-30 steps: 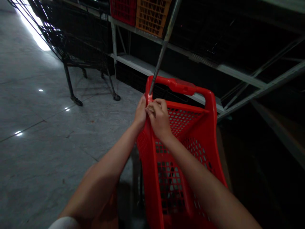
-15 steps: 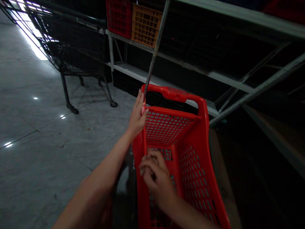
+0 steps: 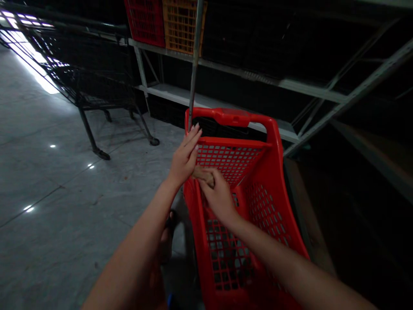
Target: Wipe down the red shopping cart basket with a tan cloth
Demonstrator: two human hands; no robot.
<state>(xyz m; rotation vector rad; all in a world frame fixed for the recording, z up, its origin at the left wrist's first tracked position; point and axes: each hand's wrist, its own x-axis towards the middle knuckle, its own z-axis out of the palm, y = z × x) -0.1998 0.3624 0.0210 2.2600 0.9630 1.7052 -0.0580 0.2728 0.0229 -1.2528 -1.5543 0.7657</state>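
Note:
A red plastic shopping cart (image 3: 287,189) with grid-pattern walls stands in front of me, its handle at the far end. My left hand (image 3: 184,159) lies along the cart's upper left edge near the handle, fingers stretched out. Bunched in my right hand (image 3: 222,193) is a brown crumpled cloth (image 3: 204,175), which reaches the left rim right beside my left palm. A thin metal pole (image 3: 194,82) rises at the cart's left handle corner. Whether it is fixed to the cart, I cannot tell.
On the left stands a dark wire shopping cart (image 3: 97,82) on wheels. A metal shelf rack (image 3: 174,95) runs behind, bearing a red crate (image 3: 145,21) and a yellow crate (image 3: 180,26). Grey shiny floor tiles (image 3: 80,228) spread at left. The right side is very dark.
My right hand has moved up and away from me, from the inside of the red cart to its left rim beside my left hand. The brown cloth now shows clearly. The view has shifted slightly.

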